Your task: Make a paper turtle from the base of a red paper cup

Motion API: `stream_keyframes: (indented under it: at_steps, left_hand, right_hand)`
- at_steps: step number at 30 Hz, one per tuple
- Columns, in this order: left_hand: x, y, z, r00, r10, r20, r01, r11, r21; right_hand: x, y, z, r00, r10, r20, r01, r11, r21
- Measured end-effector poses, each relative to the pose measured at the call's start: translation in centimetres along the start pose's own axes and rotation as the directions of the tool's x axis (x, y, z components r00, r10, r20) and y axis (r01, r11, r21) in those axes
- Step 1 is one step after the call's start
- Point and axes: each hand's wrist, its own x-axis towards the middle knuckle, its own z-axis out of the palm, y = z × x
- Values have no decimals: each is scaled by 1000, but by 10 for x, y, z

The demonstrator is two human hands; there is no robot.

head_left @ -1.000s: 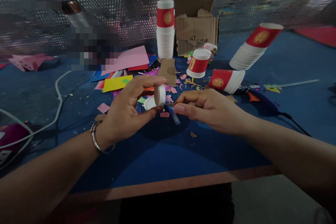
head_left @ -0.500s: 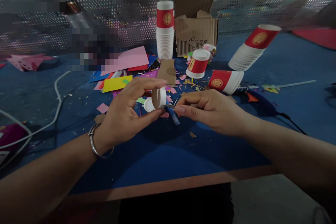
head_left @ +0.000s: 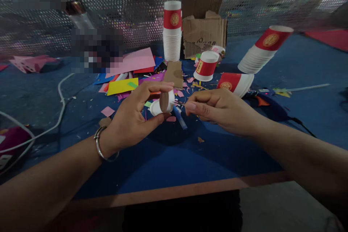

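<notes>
My left hand (head_left: 130, 117) is closed round a small white ring-shaped piece (head_left: 171, 101) with a brown cardboard disc (head_left: 164, 102) on its left face. Thumb below and fingers above pinch it by its edges, upright over the table. Between thumb and fingertips, my right hand (head_left: 220, 110) grips a thin pointed metal tool (head_left: 179, 103), its tip close to the white piece; its exact kind is unclear. Just behind, partly hidden, sits another white round piece (head_left: 154, 108). A blue pen-like stick (head_left: 181, 119) lies under the hands.
Red-and-white paper cups are stacked upright (head_left: 172, 43) and leaning (head_left: 257, 54); one cup (head_left: 206, 66) stands upside down. Behind stands a torn cardboard box (head_left: 205, 32). Coloured paper (head_left: 136, 59) and scraps litter the blue table (head_left: 176, 166). A dark-blue corded tool (head_left: 274, 107) lies right; a white cable (head_left: 61, 94) runs left.
My right hand has drawn the tool slightly back and up from the white piece's lower edge. The left hand's piece has turned a little, showing its brown face narrower.
</notes>
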Motion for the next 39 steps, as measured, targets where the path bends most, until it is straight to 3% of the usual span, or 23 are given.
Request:
stream_keyframes:
  at_steps: [5, 8, 17, 20, 22, 26, 28, 31, 36, 39]
  left_hand:
    - [-1, 0, -2, 998, -25, 51, 21, 997, 78]
    - [0, 3, -2, 998, 23, 52, -28, 995, 99]
    - [3, 13, -2, 998, 23, 61, -31, 991, 131]
    - [2, 15, -2, 998, -30, 54, 25, 995, 101]
    - [3, 17, -1, 989, -139, 49, 139, 990, -9]
    - [10, 23, 0, 914, -385, 131, 406, 846, -346]
    - [12, 26, 1, 860, -471, 196, 507, 749, -425]
    - [11, 30, 4, 791, -546, 277, 611, 679, -407]
    - [6, 40, 11, 725, -568, 390, 686, 649, -329]
    - [8, 45, 13, 699, -590, 403, 711, 631, -310]
  right_hand:
    - [0, 2, 1, 1000, 5, 14, -6, 999, 32]
    - [-1, 3, 0, 1000, 6, 15, -6, 1000, 28]
    - [0, -3, -2, 999, -43, 21, 45, 995, -85]
    - [-2, -3, -3, 999, -34, 18, 35, 995, -90]
    - [-2, -4, -4, 1000, -8, 6, 9, 996, -84]
    - [-3, -6, -5, 997, 19, -69, -27, 994, -107]
    - [-3, -7, -3, 994, 2, -109, -15, 993, -120]
    - [-3, -6, 1, 987, -30, -155, 9, 991, -134]
    - [-2, 0, 8, 995, -22, -93, 9, 990, -142]
    - [-2, 1, 9, 998, 13, -60, -21, 991, -136]
